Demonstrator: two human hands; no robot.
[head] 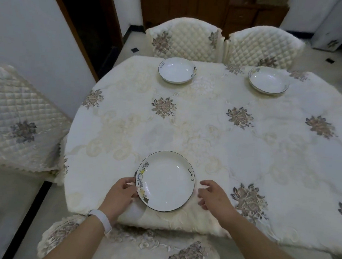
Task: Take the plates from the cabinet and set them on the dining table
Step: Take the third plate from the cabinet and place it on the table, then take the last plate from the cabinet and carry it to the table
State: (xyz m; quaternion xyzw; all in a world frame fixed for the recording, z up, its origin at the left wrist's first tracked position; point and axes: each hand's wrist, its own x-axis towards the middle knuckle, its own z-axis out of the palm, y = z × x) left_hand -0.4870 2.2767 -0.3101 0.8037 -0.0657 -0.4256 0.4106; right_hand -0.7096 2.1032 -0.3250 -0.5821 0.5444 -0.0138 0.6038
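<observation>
Nearest the camera, at the table's front edge, the near plate (165, 181) lies flat on the dining table (206, 132), squared to the chair below, likely as a place setting. Left hand (123, 193) has its fingertips touching the plate's left rim, loosely curled and not clamped; right hand (212, 196) sits just beside the right rim, fingers spread and released. Both forearms reach forward. Farther off, two plates (176, 70) (268, 80) front the far chairs (184, 38)
</observation>
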